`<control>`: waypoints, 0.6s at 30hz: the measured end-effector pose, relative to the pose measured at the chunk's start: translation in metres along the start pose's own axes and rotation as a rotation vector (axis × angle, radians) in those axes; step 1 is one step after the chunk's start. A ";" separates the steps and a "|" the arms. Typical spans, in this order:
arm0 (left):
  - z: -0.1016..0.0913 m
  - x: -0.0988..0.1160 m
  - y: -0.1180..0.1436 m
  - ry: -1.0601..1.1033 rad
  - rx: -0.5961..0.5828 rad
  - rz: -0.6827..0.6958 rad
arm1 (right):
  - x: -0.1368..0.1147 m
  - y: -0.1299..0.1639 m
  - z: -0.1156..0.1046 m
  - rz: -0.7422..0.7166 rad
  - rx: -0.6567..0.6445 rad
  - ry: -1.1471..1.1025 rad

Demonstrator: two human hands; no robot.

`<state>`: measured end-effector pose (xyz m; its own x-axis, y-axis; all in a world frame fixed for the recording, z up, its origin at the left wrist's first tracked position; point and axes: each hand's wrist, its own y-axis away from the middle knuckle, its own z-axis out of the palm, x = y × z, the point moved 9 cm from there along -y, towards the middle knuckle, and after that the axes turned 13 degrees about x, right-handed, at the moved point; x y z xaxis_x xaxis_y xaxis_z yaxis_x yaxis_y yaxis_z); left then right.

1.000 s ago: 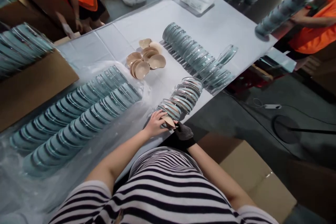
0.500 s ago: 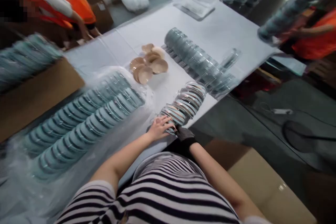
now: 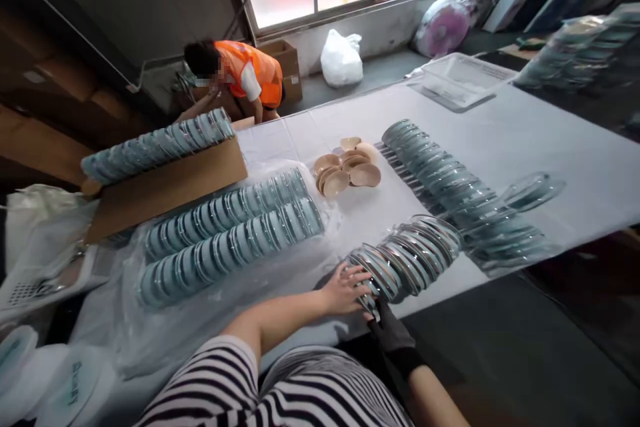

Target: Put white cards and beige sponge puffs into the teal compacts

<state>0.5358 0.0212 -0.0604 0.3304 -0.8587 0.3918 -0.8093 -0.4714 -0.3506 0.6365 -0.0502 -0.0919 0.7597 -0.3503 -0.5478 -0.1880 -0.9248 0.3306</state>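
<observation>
A row of glossy pale-blue and brown-edged shallow dishes point(image 3: 425, 250), packed in clear plastic, lies at the table's front edge. My left hand point(image 3: 347, 288) rests on its near end, fingers spread across the rims. At the underside of that end is my right hand point(image 3: 393, 333), in a dark glove with bare fingertips, closed around the lowest dishes; part of its grip is hidden. Just beyond the row sit several loose tan curved pieces point(image 3: 353, 170) in a small cluster.
Two long rows of wrapped pale-blue dishes point(image 3: 233, 250) lie left on plastic film. Another wrapped row point(image 3: 440, 167) lies right, and one tops a cardboard box point(image 3: 170, 187). A white basket point(image 3: 465, 80) stands at the far edge. A person in an orange vest point(image 3: 250, 73) bends behind the table.
My view has swung left and up, bringing in the windows and taking the person on the right out of view. Both hands stay at the near end of the row.
</observation>
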 end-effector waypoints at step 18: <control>0.007 -0.002 -0.003 0.086 -0.073 -0.197 | 0.059 -0.041 -0.210 -0.001 0.808 -0.176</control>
<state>0.5410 0.0227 -0.0663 0.4460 -0.7295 0.5186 -0.7671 -0.6100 -0.1985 0.8196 -0.0017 0.0237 0.6642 -0.3054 -0.6823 -0.6280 -0.7230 -0.2877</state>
